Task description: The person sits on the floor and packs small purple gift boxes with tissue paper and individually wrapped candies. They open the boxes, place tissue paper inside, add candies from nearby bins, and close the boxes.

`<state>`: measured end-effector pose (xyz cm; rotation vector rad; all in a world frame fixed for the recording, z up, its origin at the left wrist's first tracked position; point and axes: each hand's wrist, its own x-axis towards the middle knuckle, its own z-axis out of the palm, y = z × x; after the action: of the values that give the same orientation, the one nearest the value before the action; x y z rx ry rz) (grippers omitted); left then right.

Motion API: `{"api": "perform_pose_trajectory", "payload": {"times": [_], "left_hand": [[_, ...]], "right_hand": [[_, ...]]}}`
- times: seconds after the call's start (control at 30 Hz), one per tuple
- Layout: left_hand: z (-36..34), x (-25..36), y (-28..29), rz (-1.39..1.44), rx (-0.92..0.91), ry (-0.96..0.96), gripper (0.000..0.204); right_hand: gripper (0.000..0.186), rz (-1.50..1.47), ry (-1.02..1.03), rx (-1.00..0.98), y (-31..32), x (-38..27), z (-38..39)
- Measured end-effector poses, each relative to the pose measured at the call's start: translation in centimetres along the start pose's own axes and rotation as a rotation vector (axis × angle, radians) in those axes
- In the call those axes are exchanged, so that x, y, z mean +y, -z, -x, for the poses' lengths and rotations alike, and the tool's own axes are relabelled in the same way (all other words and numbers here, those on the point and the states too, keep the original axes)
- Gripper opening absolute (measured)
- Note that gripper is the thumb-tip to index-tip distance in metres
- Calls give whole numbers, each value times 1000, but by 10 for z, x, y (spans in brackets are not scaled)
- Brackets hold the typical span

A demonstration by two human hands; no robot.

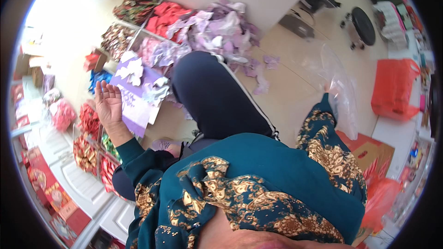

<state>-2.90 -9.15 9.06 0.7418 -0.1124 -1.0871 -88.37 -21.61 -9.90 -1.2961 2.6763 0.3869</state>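
Observation:
My left hand [109,103] is raised with its palm up and fingers stretched out, holding nothing. Close to its right lies a purple and white printed sheet or flat package [132,93], partly covered by white and lilac scraps [131,71]. Out to the right, my right hand [326,87] is small in view and partly hidden by a large clear plastic bag [341,94]. The bag bulges up and hangs down beside that hand, which appears to grip it; the fingers are hard to make out.
Purple pieces [221,30] and red pieces [168,18] heap up ahead of my bent knee [207,92]. Wire racks with red bundles [87,152] stand at the left. To the right are a red bag [392,90], a cardboard box [369,152] and a black round stool [363,26].

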Motion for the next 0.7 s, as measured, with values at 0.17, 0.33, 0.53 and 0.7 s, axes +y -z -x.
{"api": "perform_pose_trajectory", "payload": {"times": [0.17,0.33,0.53,0.7], "left_hand": [[14,30,37,-45,182,-143,18],[20,-4,62,-286,452,-275,43],[-23,-51,66,-1500,239,-424,93],[-61,-64,50,-1677,527,-176,108]], "right_hand": [[33,219,168,46,3,15,-27],[34,-1266,-72,-74,-18,8,-37],[40,-1676,-132,-155,-18,-54,-23],[38,-2340,-497,-170,29,-88,-11]]}}
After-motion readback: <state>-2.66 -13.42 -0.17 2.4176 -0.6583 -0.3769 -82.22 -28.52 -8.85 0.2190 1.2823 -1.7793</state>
